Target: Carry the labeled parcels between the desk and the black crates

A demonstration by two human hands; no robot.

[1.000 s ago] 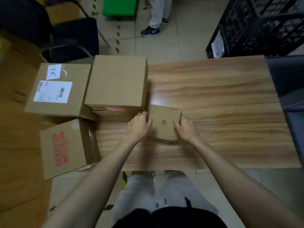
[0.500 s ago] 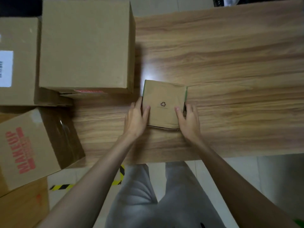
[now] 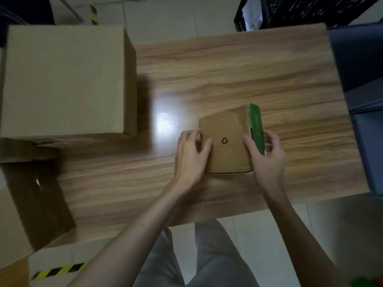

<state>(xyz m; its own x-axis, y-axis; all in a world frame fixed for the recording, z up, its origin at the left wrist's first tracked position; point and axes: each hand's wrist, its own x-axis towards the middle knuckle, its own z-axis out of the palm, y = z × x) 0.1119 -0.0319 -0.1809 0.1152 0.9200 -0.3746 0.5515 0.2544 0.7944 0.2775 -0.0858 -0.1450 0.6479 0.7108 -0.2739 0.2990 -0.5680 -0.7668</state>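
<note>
Left hand (image 3: 191,156), right hand (image 3: 267,156) grip one small parcel (image 3: 226,141); desk (image 3: 228,79).

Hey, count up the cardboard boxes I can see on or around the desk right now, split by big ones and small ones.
Large cardboard boxes: 2, the large box at the desk's far left and the tilted box at its near left.
Small cardboard boxes: 1, the small parcel held between the left hand and right hand.
Total: 3

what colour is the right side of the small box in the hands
Green. The small box is brown cardboard with a green side panel, seen in the head view.
</note>
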